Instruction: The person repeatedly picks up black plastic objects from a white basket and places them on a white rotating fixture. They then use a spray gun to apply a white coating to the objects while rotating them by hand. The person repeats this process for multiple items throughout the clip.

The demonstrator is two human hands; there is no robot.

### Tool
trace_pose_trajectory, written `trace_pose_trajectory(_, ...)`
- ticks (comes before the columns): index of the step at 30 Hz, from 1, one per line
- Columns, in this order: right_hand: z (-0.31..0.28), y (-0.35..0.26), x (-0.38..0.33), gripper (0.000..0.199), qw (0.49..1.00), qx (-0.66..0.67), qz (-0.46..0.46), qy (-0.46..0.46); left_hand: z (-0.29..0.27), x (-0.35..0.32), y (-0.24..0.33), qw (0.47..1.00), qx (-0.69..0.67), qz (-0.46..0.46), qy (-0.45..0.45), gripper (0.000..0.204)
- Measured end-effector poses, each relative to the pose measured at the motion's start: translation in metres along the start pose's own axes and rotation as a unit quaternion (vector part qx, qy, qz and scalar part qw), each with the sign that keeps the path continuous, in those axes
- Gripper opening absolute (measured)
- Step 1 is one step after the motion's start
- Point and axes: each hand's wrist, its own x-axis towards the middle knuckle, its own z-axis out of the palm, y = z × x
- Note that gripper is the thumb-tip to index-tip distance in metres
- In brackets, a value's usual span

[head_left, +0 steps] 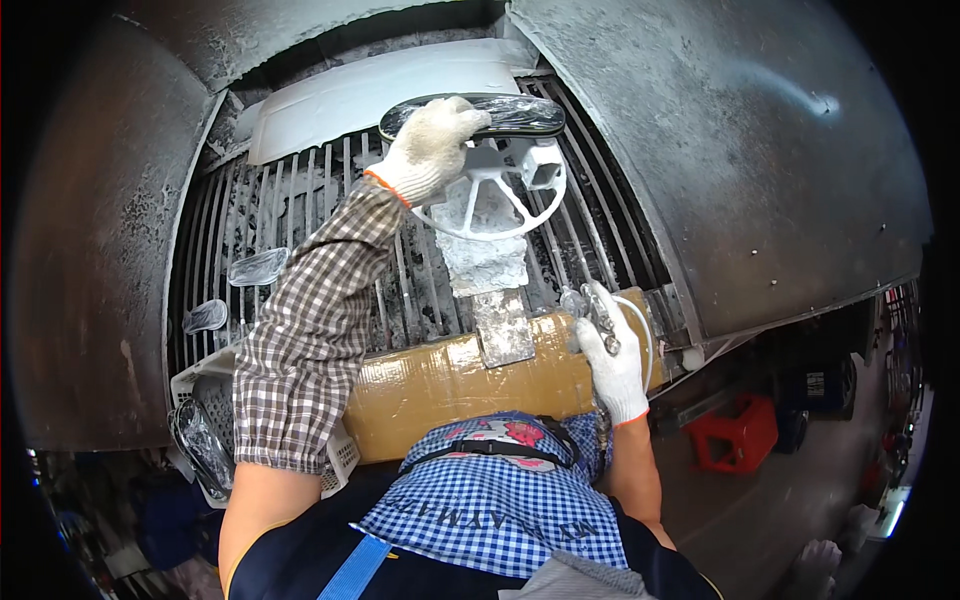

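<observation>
My left hand [435,145] wears a white knit glove with an orange cuff. Its fingers are closed on a long, black-rimmed oval piece [525,112] with a glossy, film-like face. The oval sits over a white spoked wheel [482,236] on a crusted stand. In my right hand [620,375], gloved the same way, is a metal spray gun [603,318], its cup end toward the grate. A pale hose [648,335] curves beside it. My palm hides part of the gun's grip.
Metal bars [330,190] form a grate between dark panels [740,130]. White sheet [380,90] lies at the back. Two film-covered pieces [258,267] rest left. A white basket [342,455] holds a wrapped piece [203,445]. Brown tape covers the front ledge [430,390]; a red stool [738,432] stands right.
</observation>
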Motion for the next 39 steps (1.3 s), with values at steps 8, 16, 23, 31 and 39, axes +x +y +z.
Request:
trace_pose_trajectory(8, -0.003, -0.002, 0.007, 0.061, 1.000, 0.000, -0.019, 0.017, -0.019, -0.066, 0.036, 0.947, -0.013, -0.099, 0.304, 0.050)
trace_pose_trajectory(16, 0.027, -0.073, 0.040, 0.058, 0.985, 0.133, -0.103, -0.033, 0.064, -0.177, 0.089, 0.452, -0.698, -0.527, 0.176, 0.054)
trace_pose_trajectory(23, 0.069, -0.120, 0.061, 0.053, 0.957, 0.143, -0.236, -0.088, 0.097, -0.147, 0.109, 0.355, -0.858, -0.348, 0.129, 0.053)
trace_pose_trajectory(31, 0.075, -0.117, 0.075, 0.050, 0.966, 0.112, -0.227, -0.048, 0.101, -0.130, 0.117, 0.310, -0.836, -0.423, 0.162, 0.038)
trace_pose_trajectory(39, 0.069, -0.109, 0.083, 0.048, 0.966, 0.159, -0.205, -0.011, 0.106, -0.134, 0.110, 0.291, -0.867, -0.381, 0.138, 0.047)
